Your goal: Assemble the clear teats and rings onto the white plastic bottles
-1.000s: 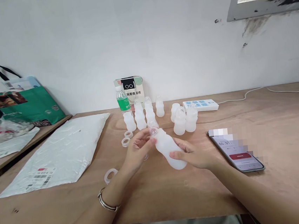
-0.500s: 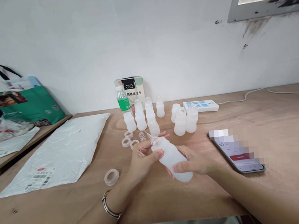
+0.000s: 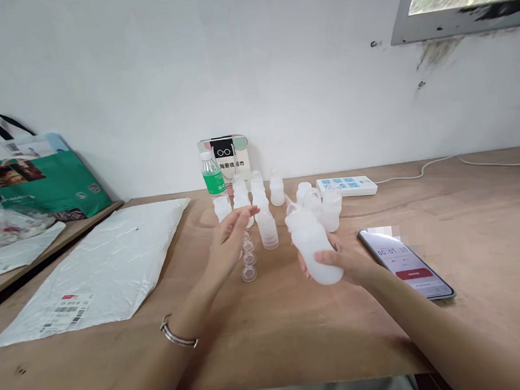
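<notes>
My right hand [image 3: 340,262] is wrapped round a frosted white baby bottle [image 3: 315,248], tilted with its top up and to the left. A clear teat with a thin tip [image 3: 291,206] sits at its top. My left hand [image 3: 231,237] is off the bottle, its fingers stretched out over the table and holding nothing that I can see. Just to its right stands a stack of clear dome caps [image 3: 268,230]. Below its fingers several clear teats [image 3: 248,259] lie in a row. The clear collar rings are mostly hidden behind my left hand and forearm.
Behind are more baby bottles [image 3: 276,188], a green-labelled water bottle [image 3: 213,178], a paper bag [image 3: 238,154] and a power strip [image 3: 346,186]. A phone [image 3: 407,265] lies at right. A white plastic mailer [image 3: 105,265] and a green bag [image 3: 56,184] are at left.
My left hand has let go of the bottle's top and moved left and up. My right hand has raised the bottle slightly. The row of teats now shows more fully.
</notes>
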A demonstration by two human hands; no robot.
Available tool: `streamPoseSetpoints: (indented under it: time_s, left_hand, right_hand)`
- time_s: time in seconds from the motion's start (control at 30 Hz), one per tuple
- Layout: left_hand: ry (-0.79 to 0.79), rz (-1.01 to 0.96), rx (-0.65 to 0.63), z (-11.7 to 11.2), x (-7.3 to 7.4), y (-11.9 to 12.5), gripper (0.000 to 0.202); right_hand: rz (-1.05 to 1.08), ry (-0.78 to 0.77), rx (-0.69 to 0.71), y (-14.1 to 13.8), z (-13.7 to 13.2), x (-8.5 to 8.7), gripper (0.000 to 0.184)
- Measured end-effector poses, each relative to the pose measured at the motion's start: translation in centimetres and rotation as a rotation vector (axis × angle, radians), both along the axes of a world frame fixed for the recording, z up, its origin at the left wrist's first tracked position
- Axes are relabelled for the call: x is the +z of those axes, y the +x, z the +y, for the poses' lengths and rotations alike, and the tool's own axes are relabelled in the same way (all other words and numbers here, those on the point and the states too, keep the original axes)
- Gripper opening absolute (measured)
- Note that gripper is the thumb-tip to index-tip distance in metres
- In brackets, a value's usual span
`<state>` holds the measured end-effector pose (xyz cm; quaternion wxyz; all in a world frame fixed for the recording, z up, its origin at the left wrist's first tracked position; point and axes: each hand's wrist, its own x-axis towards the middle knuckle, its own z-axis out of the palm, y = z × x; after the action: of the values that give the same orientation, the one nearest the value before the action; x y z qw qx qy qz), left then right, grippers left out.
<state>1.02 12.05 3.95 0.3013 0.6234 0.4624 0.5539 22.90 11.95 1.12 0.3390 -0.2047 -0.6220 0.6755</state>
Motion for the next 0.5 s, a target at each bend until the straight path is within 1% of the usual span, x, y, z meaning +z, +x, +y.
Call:
streamPoseSetpoints:
  time_s: [0.03,0.07,0.13,0.17,0.23,0.3,0.37,0.43,0.5]
  left_hand:
    - [-0.024,0.094,0.057,0.8,0.1,-0.1,0.039]
    - [-0.044,0.180,0.078,1.7,0.0,0.0,0.041]
    - [-0.073,0.290,0.072,3.4,-0.5,0.1,0.050]
    - [-0.088,0.319,0.057,4.1,-0.8,0.3,0.052]
    - [-0.110,0.337,0.029,5.2,-1.5,0.6,0.045]
    - [-0.102,0.324,0.025,5.6,-1.6,0.8,0.034]
    - [-0.076,0.300,0.050,5.4,-1.1,0.8,0.028]
    - [-0.045,0.186,0.089,4.8,-0.1,0.7,0.028]
    - [-0.026,-0.007,0.081,3.9,0.8,0.5,0.030]
  right_hand:
    - [0.007,0.000,-0.027,0.2,0.2,0.0,0.036]
    - [0.010,0.001,-0.048,0.3,0.4,0.0,0.034]
    - [0.000,0.007,-0.071,0.3,0.6,-0.1,0.033]
    - [-0.011,0.013,-0.074,0.3,0.6,-0.1,0.033]
    - [-0.040,0.033,-0.075,0.2,0.4,-0.2,0.033]
    - [-0.080,0.059,-0.074,0.2,0.3,-0.2,0.032]
    - [-0.132,0.070,-0.114,0.5,0.2,-0.2,0.031]
    - [-0.208,0.078,-0.194,0.9,0.1,-0.2,0.031]
    - [-0.287,0.110,-0.265,1.1,0.0,-0.2,0.035]
